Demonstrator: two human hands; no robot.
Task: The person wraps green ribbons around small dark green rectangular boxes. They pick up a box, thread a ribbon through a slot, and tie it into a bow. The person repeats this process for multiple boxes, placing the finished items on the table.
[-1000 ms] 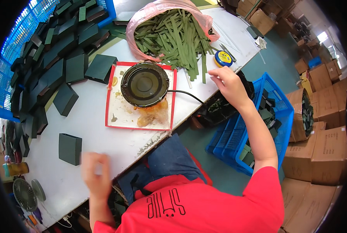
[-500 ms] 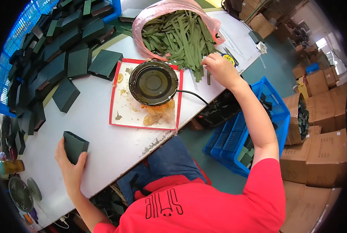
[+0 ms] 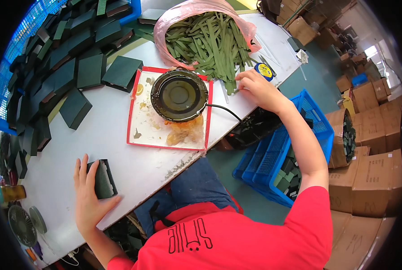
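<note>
On the white table, a small dark green box [image 3: 103, 180] stands near the front edge, showing a narrow hollow side. My left hand [image 3: 90, 198] is beside it, fingers apart and thumb stretched out, index finger against the box. My right hand [image 3: 260, 91] has its fingers curled together at the near end of a heap of green strips [image 3: 210, 42]; whatever they pinch is hidden. The strips spill from a pink plastic bag [image 3: 165, 22]. Between my hands, a round black dish with a glossy dark surface [image 3: 178, 95] rests on a white red-edged tray [image 3: 142, 130].
Many dark green boxes [image 3: 77, 108] are heaped at the left by a blue basket [image 3: 12, 49]. A yellow-and-blue tape measure [image 3: 264, 71] lies past my right hand. A black cord [image 3: 225, 109] leaves the dish. Blue crates [image 3: 273, 157] and cartons [image 3: 374, 171] stand on the right.
The box has turned and sits farther right and nearer me; my left fingers have spread from around it. My right hand has shifted slightly nearer, and the strip hanging below its fingers no longer shows.
</note>
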